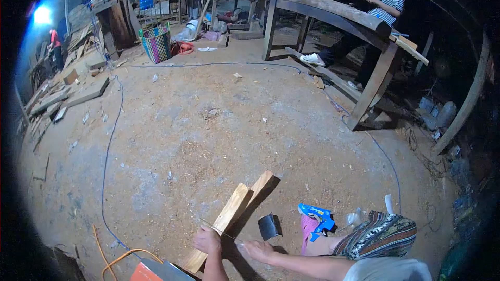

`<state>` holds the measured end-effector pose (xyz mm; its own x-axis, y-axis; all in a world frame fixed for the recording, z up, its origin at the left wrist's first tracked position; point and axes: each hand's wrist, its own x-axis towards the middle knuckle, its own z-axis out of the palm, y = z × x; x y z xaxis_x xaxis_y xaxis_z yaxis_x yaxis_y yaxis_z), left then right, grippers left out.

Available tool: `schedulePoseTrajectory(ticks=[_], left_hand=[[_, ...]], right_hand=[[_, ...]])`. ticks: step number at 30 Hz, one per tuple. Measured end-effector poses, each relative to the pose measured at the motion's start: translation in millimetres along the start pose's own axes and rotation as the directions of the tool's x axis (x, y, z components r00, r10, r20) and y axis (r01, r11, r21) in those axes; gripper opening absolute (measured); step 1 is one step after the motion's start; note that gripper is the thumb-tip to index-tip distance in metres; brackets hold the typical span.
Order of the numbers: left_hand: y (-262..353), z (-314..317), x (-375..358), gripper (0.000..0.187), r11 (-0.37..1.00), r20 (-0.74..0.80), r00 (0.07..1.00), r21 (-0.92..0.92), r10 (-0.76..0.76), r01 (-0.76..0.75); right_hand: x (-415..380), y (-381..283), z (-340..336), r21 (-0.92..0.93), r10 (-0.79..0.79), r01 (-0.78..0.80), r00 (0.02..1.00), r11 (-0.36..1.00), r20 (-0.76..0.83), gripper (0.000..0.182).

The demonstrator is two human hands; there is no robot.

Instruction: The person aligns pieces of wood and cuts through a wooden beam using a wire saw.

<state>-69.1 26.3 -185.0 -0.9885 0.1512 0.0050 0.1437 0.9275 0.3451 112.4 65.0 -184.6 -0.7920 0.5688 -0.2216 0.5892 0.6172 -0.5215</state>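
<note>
Head view: from where I stand, the right hand grips a thin tool slanting across a pale wood piece, low in front of the wearer, with a 2nd wood piece just beside it. The left hand curls at the pale wood; I cannot tell what its fingers close on. Near the right hand lies a black sheet; well apart, another person is behind a bench

A long, pale-brown wooden bar lies diagonally beside a second, similar wooden piece — a thin, straight, light-coloured tool slants crosswise over the first.
</note>
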Motion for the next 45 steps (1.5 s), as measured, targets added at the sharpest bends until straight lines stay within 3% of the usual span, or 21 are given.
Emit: schedulePoseTrajectory(ticks=[1, 2, 3, 5, 9, 12, 13, 14, 16, 17, 21, 22, 24, 29, 31, 32, 34, 37, 40, 43, 45], left_hand=[[0, 5, 1, 0.046, 1.0, 0.013, 1.0, 0.001, -0.006, 0.006], [-1, 11, 2, 0.047, 0.998, 0.025, 0.998, 0.012, -0.055, 0.054], [-3, 14, 2, 0.049, 0.995, 0.03, 0.995, 0.025, -0.1, 0.099], [-5, 15, 3, 0.049, 0.997, 0.044, 0.997, 0.024, -0.069, 0.068], [-3, 4, 1, 0.051, 0.998, 0.016, 0.998, -0.024, -0.06, 0.06], [0, -6, 1, 0.056, 0.985, 0.145, 0.985, -0.126, -0.096, 0.115], [-1, -11, 0, 0.06, 0.996, 0.173, 0.984, -0.067, -0.052, 0.065], [8, -31, -2, 0.051, 0.99, 0.153, 0.988, -0.132, -0.028, 0.048], [-2, -2, 2, 0.049, 0.996, 0.078, 0.994, -0.034, -0.079, 0.082], [0, 1, 2, 0.048, 0.995, 0.01, 0.995, 0.004, -0.1, 0.1], [0, -6, 6, 0.045, 0.999, 0.019, 0.999, -0.015, -0.05, 0.051], [2, -11, 7, 0.044, 0.999, 0.087, 0.995, -0.007, -0.051, 0.052], [3, -13, 8, 0.043, 0.997, 0.164, 0.984, -0.001, -0.071, 0.072], [3, -16, 5, 0.041, 0.999, 0.085, 0.996, 0.035, 0.014, -0.017], [1, -15, 3, 0.041, 0.999, 0.098, 0.995, 0.044, 0.025, -0.029], [-1, -15, 5, 0.042, 0.998, 0.117, 0.993, 0.045, 0.032, -0.038], [1, -21, 7, 0.043, 0.999, 0.15, 0.989, 0.044, 0.01, -0.017], [0, -15, 7, 0.045, 0.999, 0.174, 0.984, 0.016, -0.044, 0.042], [-2, -9, 4, 0.045, 1.0, 0.134, 0.991, 0.009, -0.008, 0.007], [-3, -3, 5, 0.042, 0.998, 0.024, 0.998, 0.031, 0.056, -0.057], [-8, 1, 5, 0.04, 1.0, 0.105, 0.994, 0.023, -0.006, 0.003]], right_hand=[[-10, -4, -10, 0.01, 0.068, -0.068, 0.996, 0.998, 0.064, 0.03], [-10, -10, -22, 0.166, -0.072, 0.081, 0.996, 0.983, -0.061, 0.028], [1, -19, -19, 0.173, -0.062, 0.071, 0.996, 0.982, -0.058, 0.028], [39, -32, -6, 0.068, -0.029, 0.034, 0.997, 0.997, -0.073, 0.029], [49, -34, -3, 0.034, -0.011, 0.013, 0.999, 0.999, -0.051, 0.029], [2, -7, -10, 0.09, 0.031, -0.038, 0.997, 0.995, 0.076, 0.028], [-10, 0, -12, 0.073, 0.073, -0.084, 0.988, 0.994, 0.139, 0.027], [-13, -1, -14, 0.045, 0.062, -0.067, 0.992, 0.997, 0.11, 0.027], [3, -22, -28, 0.022, 0.018, -0.018, 1.0, 1.0, -0.021, 0.027], [27, -27, -20, -0.021, 0.09, -0.088, 0.991, 0.996, 0.101, 0.03], [48, -39, -5, -0.075, 0.021, -0.02, 1.0, 0.997, 0.008, 0.028], [43, -35, -6, -0.073, 0.002, -0.005, 0.999, 0.997, -0.045, 0.027], [11, -19, -18, -0.096, 0.021, -0.019, 1.0, 0.995, 0.022, 0.026], [16, -21, -20, -0.119, 0.07, -0.057, 0.992, 0.991, 0.107, 0.026], [58, -36, -1, -0.078, -0.089, 0.08, 0.99, 0.994, -0.112, 0.027], [61, -39, 0, -0.07, -0.099, 0.092, 0.988, 0.993, -0.114, 0.027], [60, -43, -2, -0.115, 0.012, -0.015, 1.0, 0.993, -0.029, 0.024], [9, -23, -17, -0.037, -0.04, 0.037, 0.995, 0.999, -0.089, 0.026], [-13, -10, -15, -0.151, 0.014, -0.017, 1.0, 0.988, -0.022, 0.025], [27, -39, -15, -0.086, 0.037, -0.037, 0.999, 0.996, -0.008, 0.024], [42, -37, 11, -0.079, -0.005, -0.001, 0.998, 0.997, -0.069, 0.023]])
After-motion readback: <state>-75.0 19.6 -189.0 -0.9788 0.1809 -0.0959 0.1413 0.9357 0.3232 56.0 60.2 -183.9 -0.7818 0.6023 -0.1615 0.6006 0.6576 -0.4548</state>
